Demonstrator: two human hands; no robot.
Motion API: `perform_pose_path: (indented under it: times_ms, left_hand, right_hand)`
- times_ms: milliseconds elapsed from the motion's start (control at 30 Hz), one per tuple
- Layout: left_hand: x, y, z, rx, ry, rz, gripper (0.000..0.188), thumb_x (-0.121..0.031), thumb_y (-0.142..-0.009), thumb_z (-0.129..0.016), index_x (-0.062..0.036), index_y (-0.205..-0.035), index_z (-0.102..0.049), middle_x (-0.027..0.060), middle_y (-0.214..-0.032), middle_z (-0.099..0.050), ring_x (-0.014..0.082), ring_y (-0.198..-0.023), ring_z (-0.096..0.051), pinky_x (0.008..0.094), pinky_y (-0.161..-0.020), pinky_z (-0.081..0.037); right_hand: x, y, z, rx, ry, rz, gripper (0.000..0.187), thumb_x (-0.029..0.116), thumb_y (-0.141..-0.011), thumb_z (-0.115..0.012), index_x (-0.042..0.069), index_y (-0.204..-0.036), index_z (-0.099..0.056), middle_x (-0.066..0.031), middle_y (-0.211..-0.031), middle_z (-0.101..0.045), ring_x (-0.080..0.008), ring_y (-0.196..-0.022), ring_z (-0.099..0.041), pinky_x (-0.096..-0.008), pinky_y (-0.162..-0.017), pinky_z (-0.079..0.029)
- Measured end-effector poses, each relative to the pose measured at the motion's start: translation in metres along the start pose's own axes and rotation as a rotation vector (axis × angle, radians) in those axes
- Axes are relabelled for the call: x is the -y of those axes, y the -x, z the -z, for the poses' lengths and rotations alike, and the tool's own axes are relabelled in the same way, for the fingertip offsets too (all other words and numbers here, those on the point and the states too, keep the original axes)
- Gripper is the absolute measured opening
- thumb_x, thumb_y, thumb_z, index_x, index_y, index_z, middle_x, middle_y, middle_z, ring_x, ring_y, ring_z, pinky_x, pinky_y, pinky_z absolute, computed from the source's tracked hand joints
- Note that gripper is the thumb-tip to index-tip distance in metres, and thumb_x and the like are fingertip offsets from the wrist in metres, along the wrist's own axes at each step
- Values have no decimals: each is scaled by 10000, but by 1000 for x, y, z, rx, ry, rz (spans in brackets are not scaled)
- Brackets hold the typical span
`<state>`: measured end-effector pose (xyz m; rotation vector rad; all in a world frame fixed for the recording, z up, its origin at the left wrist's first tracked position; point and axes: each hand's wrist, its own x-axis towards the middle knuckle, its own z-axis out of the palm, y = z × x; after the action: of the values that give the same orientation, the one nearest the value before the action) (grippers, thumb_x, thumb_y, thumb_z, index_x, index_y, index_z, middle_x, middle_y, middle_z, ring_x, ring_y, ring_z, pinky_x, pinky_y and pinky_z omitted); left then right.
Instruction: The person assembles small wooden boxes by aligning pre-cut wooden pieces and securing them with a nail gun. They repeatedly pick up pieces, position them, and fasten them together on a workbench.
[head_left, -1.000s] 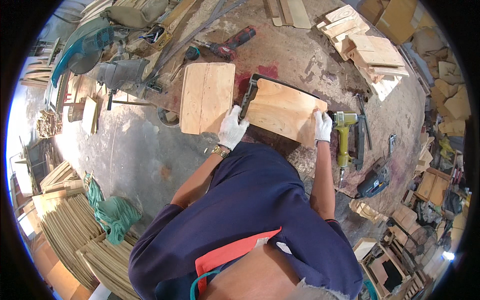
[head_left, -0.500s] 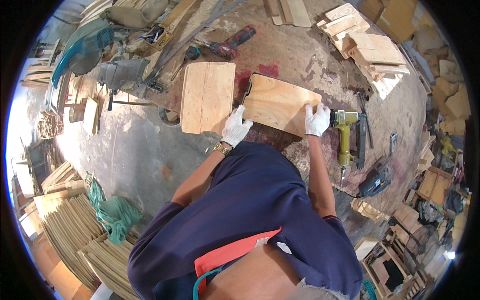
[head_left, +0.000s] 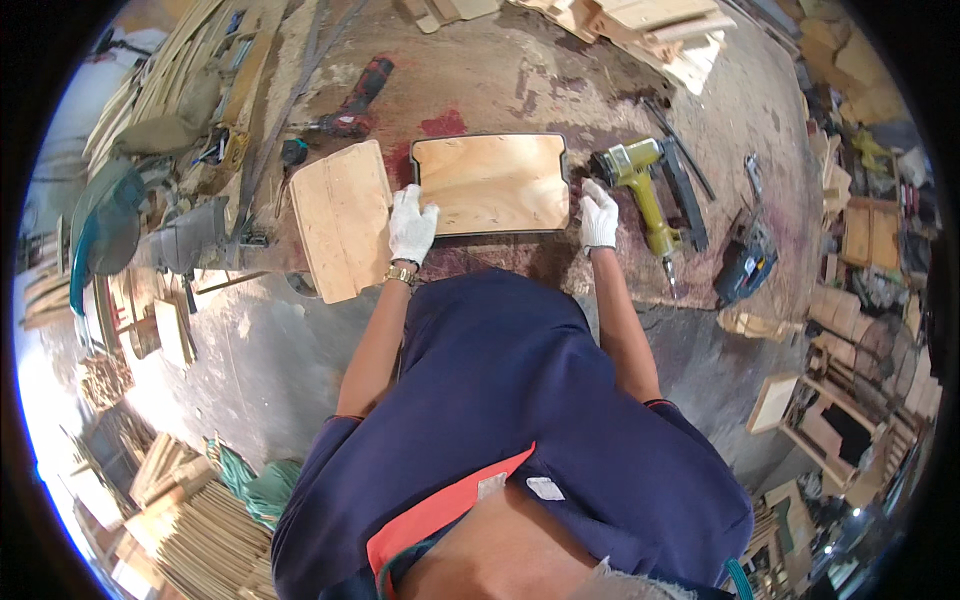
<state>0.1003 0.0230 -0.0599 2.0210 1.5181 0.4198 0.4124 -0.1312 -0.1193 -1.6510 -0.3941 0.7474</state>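
Observation:
A pale wooden board (head_left: 490,185) lies flat on the worktable, with a thin dark rim around its edges. My left hand (head_left: 411,230), in a white glove, is at the board's lower left corner, thumb and fingers apart, thumb at the edge. Just off the right edge is my gloved right hand (head_left: 599,216), its fingers loosely stretched and holding nothing. A second wooden board (head_left: 345,215) lies to the left, tilted, its lower end past the table edge. To the right of my right hand rests a yellow-green nail gun (head_left: 645,190).
A red and black cordless drill (head_left: 355,105) lies at the back left. A dark power tool (head_left: 745,262) sits near the table's right front, and stacked wooden pieces (head_left: 655,25) are at the back. A teal circular saw (head_left: 105,215) stands at the far left.
The view has turned, and the rimmed board now sits level instead of slanted. My right hand has let go of its right corner and moved just off it.

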Motion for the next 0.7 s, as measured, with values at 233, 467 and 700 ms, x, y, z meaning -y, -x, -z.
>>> perform_pose_path:
  times_ms: [233, 467, 700]
  left_hand:
    - [7, -11, 7, 124, 210, 82, 353, -184, -860, -592, -15, -1170, -591, 222, -1152, -629, 366, -1097, -598, 436, -961, -455]
    - [6, -13, 15, 235, 263, 126, 390, -160, -869, -559, 1, -1222, -601, 207, -1152, -646, 334, -1118, -598, 390, -977, -443]
    - [28, -19, 7, 139, 791, 392, 397, -371, -1009, -487, -46, -1178, -641, 53, -1006, -631, 176, -894, -553, 319, -802, -450]
  right_hand:
    - [11, 20, 4, 88, -345, -218, 437, 76, -929, -506, 18, -1358, -568, -95, -1167, -691, -101, -866, -599, -236, -740, -469]
    - [13, 13, -10, 98, 372, 428, 368, 50, -884, -537, 2, -1230, -651, -196, -1135, -685, -306, -964, -654, -386, -873, -513]
    - [23, 9, -27, 63, 755, 548, 331, 139, -866, -612, 68, -1182, -681, -239, -910, -626, -408, -852, -613, -450, -775, -508]
